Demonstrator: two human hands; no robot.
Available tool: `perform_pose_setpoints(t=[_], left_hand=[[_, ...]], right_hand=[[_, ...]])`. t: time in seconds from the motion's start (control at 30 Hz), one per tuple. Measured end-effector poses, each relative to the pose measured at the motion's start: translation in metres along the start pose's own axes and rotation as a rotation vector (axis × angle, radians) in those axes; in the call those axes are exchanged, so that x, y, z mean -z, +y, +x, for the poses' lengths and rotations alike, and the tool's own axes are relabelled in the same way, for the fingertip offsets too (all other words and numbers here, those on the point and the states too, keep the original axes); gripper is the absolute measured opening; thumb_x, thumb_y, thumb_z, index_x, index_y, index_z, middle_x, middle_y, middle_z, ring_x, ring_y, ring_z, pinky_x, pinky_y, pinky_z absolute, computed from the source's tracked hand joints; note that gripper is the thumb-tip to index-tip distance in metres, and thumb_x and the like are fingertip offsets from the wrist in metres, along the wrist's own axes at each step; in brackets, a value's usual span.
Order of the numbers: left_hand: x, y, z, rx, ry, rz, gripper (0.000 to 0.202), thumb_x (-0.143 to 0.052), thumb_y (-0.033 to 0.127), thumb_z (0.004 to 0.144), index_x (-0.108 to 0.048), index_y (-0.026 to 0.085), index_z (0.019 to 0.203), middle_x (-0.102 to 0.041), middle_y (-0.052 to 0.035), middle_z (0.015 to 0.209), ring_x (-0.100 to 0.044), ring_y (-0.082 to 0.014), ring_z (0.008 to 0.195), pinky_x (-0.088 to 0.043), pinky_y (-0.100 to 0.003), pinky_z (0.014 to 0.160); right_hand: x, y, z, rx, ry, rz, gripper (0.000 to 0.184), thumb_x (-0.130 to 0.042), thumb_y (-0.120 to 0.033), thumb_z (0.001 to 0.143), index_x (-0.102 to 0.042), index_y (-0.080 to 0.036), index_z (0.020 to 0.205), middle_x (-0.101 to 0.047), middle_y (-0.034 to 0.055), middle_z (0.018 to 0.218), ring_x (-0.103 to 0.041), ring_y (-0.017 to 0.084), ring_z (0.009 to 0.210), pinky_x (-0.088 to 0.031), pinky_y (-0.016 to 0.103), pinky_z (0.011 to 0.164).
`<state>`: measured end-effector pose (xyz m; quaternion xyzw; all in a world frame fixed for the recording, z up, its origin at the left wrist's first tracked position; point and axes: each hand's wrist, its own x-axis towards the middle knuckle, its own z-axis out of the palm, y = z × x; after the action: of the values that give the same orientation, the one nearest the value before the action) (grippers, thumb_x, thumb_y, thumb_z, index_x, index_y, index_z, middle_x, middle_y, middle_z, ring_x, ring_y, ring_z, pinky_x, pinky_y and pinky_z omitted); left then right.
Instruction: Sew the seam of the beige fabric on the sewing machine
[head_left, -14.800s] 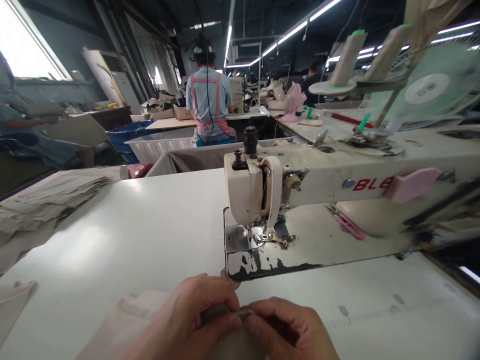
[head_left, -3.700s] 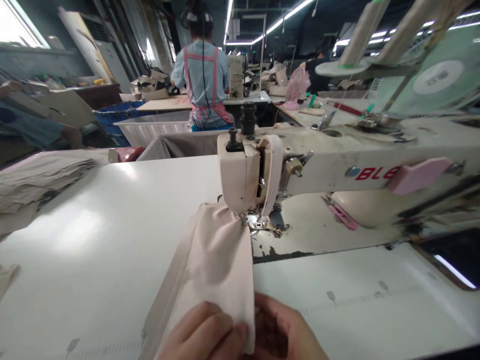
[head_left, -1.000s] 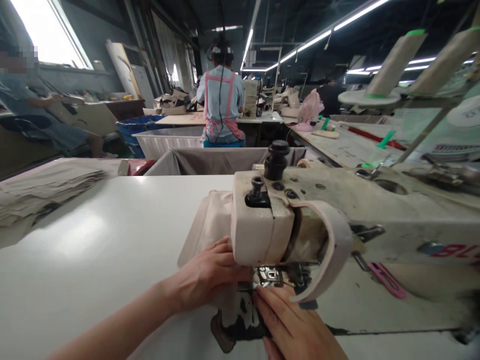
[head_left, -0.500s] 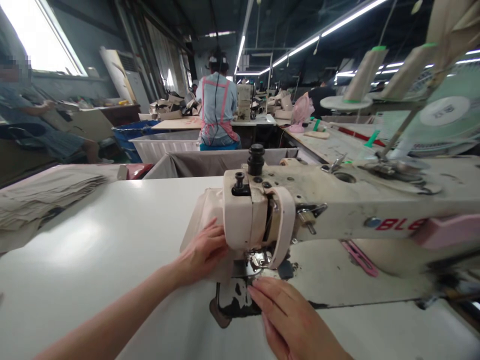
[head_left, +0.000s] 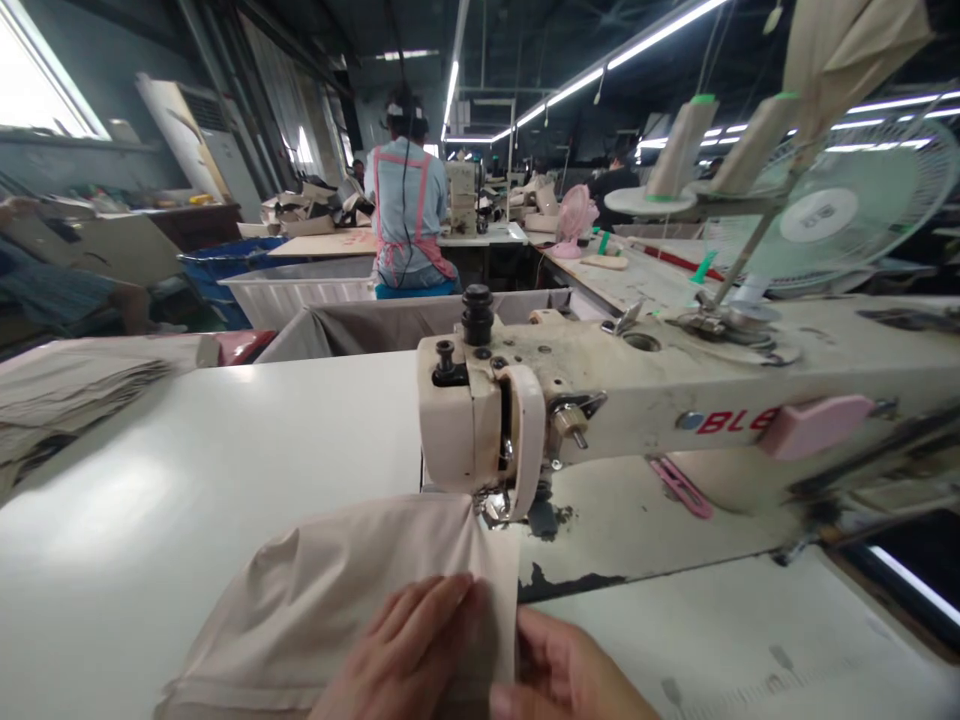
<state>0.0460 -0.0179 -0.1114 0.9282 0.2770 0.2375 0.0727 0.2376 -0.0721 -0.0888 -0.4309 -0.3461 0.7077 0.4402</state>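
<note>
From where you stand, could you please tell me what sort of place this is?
It looks like a sewing workshop: a sewing machine stands in front, thread cones show above it, and fabric pieces lie stacked at the left.

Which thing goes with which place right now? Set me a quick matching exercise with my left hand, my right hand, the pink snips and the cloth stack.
Things
1. pink snips
2. left hand
3. cloth stack
4. right hand

Places
A. on top of the beige cloth
B. at the right-hand edge of the beige cloth
C. on the sewing machine's bed, below its arm
D. at the left edge of the picture

Right pairs: 1-C, 2-A, 3-D, 4-B
</note>
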Motion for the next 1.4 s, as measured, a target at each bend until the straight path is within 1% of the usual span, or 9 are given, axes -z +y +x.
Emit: perform_pose_setpoints(t=[0.1, 0.2, 0.37, 0.47, 0.73, 0.87, 0.93, 1.1, 1.4], left_hand=[[0.000, -0.003, 0.003, 0.002, -0.063, -0.170, 0.061, -0.037, 0.006, 0.092, -0.027, 0.032, 0.147, -0.061, -0.0059, 0.124, -0.059, -0.0183, 0.110, -0.049, -0.026, 0.097], [0.007, -0.002, 0.016, 0.107, -0.047, -0.298, 0.066, -0.036, 0.004, 0.088, -0.023, 0.027, 0.148, -0.064, -0.0084, 0.112, -0.063, -0.0182, 0.098, -0.054, -0.026, 0.086], [0.015, -0.004, 0.063, 0.256, -0.100, -0.464, 0.029, -0.042, 0.015, 0.093, -0.056, 0.019, 0.118, -0.066, -0.0089, 0.105, -0.064, -0.0196, 0.093, -0.052, -0.030, 0.083], [0.013, -0.011, 0.084, 0.322, -0.144, -0.539, 0.020, -0.046, 0.015, 0.091, -0.062, 0.018, 0.102, -0.069, -0.0064, 0.101, -0.064, -0.0199, 0.093, -0.049, -0.030, 0.085], [0.009, -0.018, 0.087, 0.394, -0.216, -0.527, 0.009, -0.053, 0.021, 0.084, -0.060, 0.017, 0.089, -0.062, 0.0004, 0.071, -0.055, -0.0145, 0.063, -0.043, -0.023, 0.060], [0.007, -0.023, 0.087, 0.412, -0.200, -0.543, 0.008, -0.054, 0.021, 0.082, -0.058, 0.017, 0.076, -0.060, 0.0011, 0.069, -0.054, -0.0141, 0.065, -0.043, -0.022, 0.062], [0.005, -0.026, 0.088, 0.444, -0.167, -0.532, 0.012, -0.052, 0.020, 0.080, -0.056, 0.016, 0.069, -0.060, 0.0007, 0.066, -0.054, -0.0142, 0.064, -0.043, -0.022, 0.062], [0.005, -0.026, 0.097, 0.571, -0.088, -0.469, 0.012, -0.053, 0.012, 0.071, -0.052, 0.015, 0.060, -0.055, 0.0011, 0.055, -0.050, -0.0129, 0.055, -0.038, -0.021, 0.053], [0.017, -0.020, 0.113, 0.613, -0.122, -0.475, 0.015, -0.052, 0.007, 0.066, -0.057, 0.015, 0.054, -0.048, 0.0046, 0.043, -0.044, -0.0088, 0.040, -0.033, -0.017, 0.040]], right_hand=[[0.001, -0.008, 0.013, 0.156, 0.133, 0.020, 0.044, -0.078, -0.020, 0.062, -0.067, -0.017, 0.104, -0.075, 0.0066, 0.096, -0.071, 0.023, 0.085, -0.053, 0.034, 0.083], [0.003, -0.020, 0.025, 0.107, 0.158, -0.002, 0.037, -0.078, -0.021, 0.060, -0.070, -0.016, 0.096, -0.076, 0.0044, 0.084, -0.070, 0.023, 0.077, -0.053, 0.034, 0.078], [0.006, -0.024, 0.034, 0.010, 0.246, -0.070, 0.026, -0.074, -0.029, 0.070, -0.070, -0.016, 0.091, -0.071, -0.0025, 0.065, -0.064, 0.014, 0.058, -0.045, 0.021, 0.056], [0.009, -0.020, 0.034, 0.011, 0.264, -0.095, 0.020, -0.072, -0.026, 0.070, -0.069, -0.017, 0.088, -0.067, -0.0053, 0.059, -0.059, 0.012, 0.052, -0.039, 0.018, 0.049], [0.008, -0.020, 0.034, 0.093, 0.180, -0.101, 0.025, -0.059, -0.017, 0.072, -0.062, -0.018, 0.097, -0.071, -0.0011, 0.075, -0.067, 0.017, 0.071, -0.050, 0.028, 0.073], [0.006, -0.016, 0.031, 0.100, 0.255, -0.348, 0.027, -0.053, -0.016, 0.074, -0.057, -0.016, 0.100, -0.066, 0.0006, 0.068, -0.067, 0.021, 0.066, -0.054, 0.033, 0.067], [0.007, -0.012, 0.027, 0.164, 0.327, -0.529, 0.033, -0.057, -0.013, 0.072, -0.059, -0.015, 0.104, -0.068, 0.0057, 0.080, -0.068, 0.026, 0.077, -0.055, 0.040, 0.073], [0.015, -0.005, 0.018, 0.660, 0.291, -1.372, 0.046, -0.052, -0.005, 0.080, -0.059, -0.015, 0.124, -0.060, 0.0137, 0.128, -0.054, 0.033, 0.117, -0.048, 0.054, 0.097], [0.022, -0.014, 0.025, 0.712, 0.170, -1.543, 0.050, -0.047, -0.007, 0.081, -0.055, -0.008, 0.130, -0.056, 0.0125, 0.137, -0.054, 0.030, 0.121, -0.047, 0.049, 0.102]])
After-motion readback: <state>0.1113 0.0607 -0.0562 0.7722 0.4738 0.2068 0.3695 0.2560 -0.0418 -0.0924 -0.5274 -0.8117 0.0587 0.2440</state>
